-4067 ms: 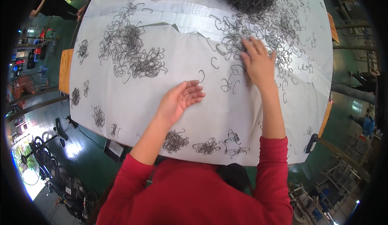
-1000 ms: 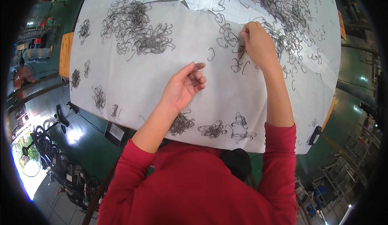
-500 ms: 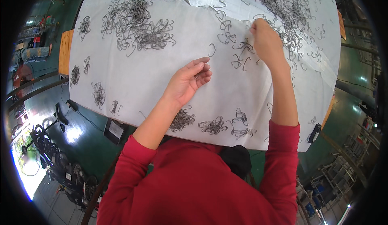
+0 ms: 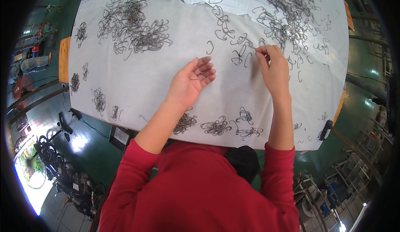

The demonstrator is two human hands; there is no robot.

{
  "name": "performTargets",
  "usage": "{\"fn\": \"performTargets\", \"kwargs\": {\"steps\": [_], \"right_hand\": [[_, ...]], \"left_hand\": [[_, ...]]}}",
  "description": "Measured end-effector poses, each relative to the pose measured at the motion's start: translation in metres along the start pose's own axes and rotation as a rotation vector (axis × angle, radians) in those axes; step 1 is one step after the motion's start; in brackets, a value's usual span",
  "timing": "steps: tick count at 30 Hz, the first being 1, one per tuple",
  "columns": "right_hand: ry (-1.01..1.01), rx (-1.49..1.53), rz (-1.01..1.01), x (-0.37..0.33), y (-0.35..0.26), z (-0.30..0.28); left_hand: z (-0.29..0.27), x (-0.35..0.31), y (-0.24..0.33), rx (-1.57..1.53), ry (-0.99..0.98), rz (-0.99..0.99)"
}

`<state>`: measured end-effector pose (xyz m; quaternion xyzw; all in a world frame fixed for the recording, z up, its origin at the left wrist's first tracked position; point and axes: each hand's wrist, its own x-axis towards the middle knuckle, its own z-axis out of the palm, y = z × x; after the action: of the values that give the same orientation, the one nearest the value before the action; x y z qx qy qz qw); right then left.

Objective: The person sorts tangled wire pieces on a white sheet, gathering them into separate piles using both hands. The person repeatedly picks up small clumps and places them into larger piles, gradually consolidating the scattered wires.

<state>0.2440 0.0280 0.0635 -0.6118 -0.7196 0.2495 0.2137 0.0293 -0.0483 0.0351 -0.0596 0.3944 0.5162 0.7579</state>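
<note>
Bent wire hooks lie in piles and singly over a white-covered table. My left hand is palm up above the middle of the table, its fingers curled loosely round a thin wire hook. A single hook lies just beyond its fingertips. Farther right, my right hand is closed in a pinch, palm down, with a wire hook at its fingertips. Beside that pinch lies a small group of loose hooks. The exact contact at the fingertips is partly hidden.
Large heaps of hooks stand at the far left and far right. Smaller bunches line the near edge. A black device sits at the right edge. Parked motorbikes stand on the floor at left.
My right hand has drawn back toward me from the edge of the far right heap. My left hand has stayed near the same place, its palm turned up more. The view has shifted slightly.
</note>
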Motion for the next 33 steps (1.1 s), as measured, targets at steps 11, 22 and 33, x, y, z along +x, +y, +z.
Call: {"fn": "performTargets", "kwargs": {"steps": [11,22,33], "right_hand": [[-0.168,-0.384,-0.460,0.028,0.010,0.013],[-0.272,0.139,-0.328,-0.022,-0.041,0.006],[0.076,-0.173,-0.109,-0.038,-0.015,0.019]], "left_hand": [[-0.018,-0.013,0.006,-0.007,0.015,-0.004],[0.014,-0.003,-0.017,-0.105,-0.033,-0.101],[-0.003,-0.010,0.006,-0.014,0.098,0.056]]}}
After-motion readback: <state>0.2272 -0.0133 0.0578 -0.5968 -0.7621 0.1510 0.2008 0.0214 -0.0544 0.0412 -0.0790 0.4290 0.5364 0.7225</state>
